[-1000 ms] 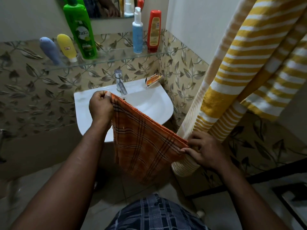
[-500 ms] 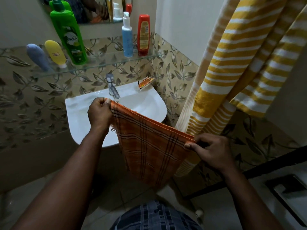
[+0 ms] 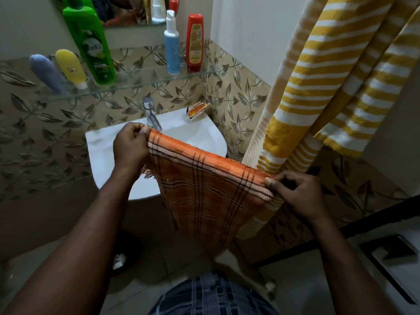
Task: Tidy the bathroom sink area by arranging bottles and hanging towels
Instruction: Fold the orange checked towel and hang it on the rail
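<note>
Stretched wider, towel (image 3: 204,196) pinched by left hand (image 3: 130,145), right hand (image 3: 296,195)

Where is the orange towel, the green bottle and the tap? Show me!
orange towel (image 3: 211,196), head view, middle of the checked cloth.
green bottle (image 3: 95,48), head view, on its label.
tap (image 3: 151,114), head view, on the metal spout.

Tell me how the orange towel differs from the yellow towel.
The orange towel has dark check lines; the yellow towel has white stripes. The orange towel is held taut, pinched by the left hand and right hand; the yellow towel hangs from above the frame. The yellow towel looks longer than the orange towel. Both are cloth.
</note>
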